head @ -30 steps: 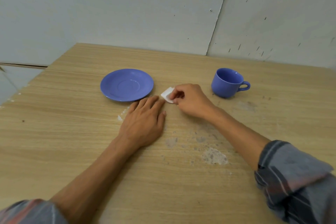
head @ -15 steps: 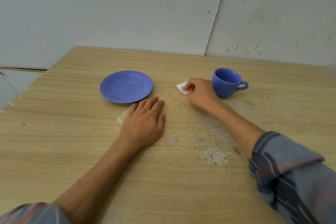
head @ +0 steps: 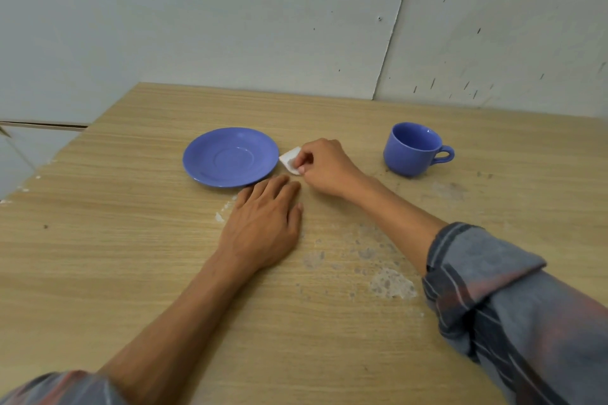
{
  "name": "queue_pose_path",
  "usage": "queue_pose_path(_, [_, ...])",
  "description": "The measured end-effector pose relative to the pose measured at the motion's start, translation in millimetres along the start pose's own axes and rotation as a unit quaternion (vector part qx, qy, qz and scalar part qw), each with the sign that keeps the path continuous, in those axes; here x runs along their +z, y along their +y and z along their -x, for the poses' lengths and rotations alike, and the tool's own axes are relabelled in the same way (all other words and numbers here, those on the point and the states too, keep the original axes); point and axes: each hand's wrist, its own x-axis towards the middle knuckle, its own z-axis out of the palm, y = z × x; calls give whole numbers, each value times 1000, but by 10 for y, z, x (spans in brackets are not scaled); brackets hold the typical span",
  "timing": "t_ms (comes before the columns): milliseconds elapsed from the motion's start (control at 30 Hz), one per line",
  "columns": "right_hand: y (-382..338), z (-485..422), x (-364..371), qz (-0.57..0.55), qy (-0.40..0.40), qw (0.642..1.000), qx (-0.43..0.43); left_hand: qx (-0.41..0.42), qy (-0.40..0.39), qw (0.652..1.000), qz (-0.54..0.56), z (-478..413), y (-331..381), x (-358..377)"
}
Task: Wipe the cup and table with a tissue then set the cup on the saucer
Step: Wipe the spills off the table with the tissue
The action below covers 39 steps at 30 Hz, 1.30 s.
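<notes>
A blue saucer (head: 230, 156) lies on the wooden table (head: 115, 256), left of centre. A blue cup (head: 411, 149) stands upright on the table to the right, its handle pointing right, apart from the saucer. My right hand (head: 325, 166) presses a small folded white tissue (head: 291, 159) onto the table just beside the saucer's right rim. The tissue shows a grey smudge. My left hand (head: 263, 223) rests flat on the table, palm down, fingers together, just in front of the saucer and holding nothing.
Pale worn patches (head: 391, 283) and small stains mark the tabletop in front of and right of my hands. A grey wall (head: 263, 26) stands right behind the table. The table's left edge (head: 42, 171) runs diagonally at the left.
My right hand slid the tissue left across the table, from next to the cup back to the saucer's rim. My left hand stayed put.
</notes>
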Motion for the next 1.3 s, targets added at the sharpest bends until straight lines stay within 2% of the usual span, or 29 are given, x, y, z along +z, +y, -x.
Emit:
queue_pose_path(100, [29,-14,-3,-5,-17,1000,-10,2,-1,1000,0,-5,-7,1])
queue_pose_path(233, [146,-36,-72,17,43,999,18,-1,-4,1000,0,-10,-14,23])
queue_pose_path(400, [189,372,-186,-14,-65,997,-32,-2,-1,1000,-2,-19,-5,32])
queue_pose_path(500, [464,410,-388,1,-9,1000,23,-5,-6,1000,4,-26,-1,33])
queue_pose_path(600, [596,253,-417,62,44,992,96,-3,-4,1000,1,-22,6,30])
queue_pose_path(667, [448,184,-317,84,40,992,81,-5,-6,1000,-1,-23,4,31])
queue_pose_path(767, [162,225,-145,47,-8,999,-8,-5,0,1000,-2,-19,9,28])
queue_pose_path(833, [102,289,-130,25,-31,998,-37,-3,5,1000,-3,-16,16,26])
queue_pose_path(1033, [344,-15,-189,64,44,995,63,-6,-6,1000,6,-27,5,21])
queue_pose_path(1200, [155,120,-152,19,-27,999,-11,-8,-2,1000,6,-27,8,28])
queue_pose_path(1300, [257,-41,-181,18,6,999,31,-9,-4,1000,8,-31,4,32])
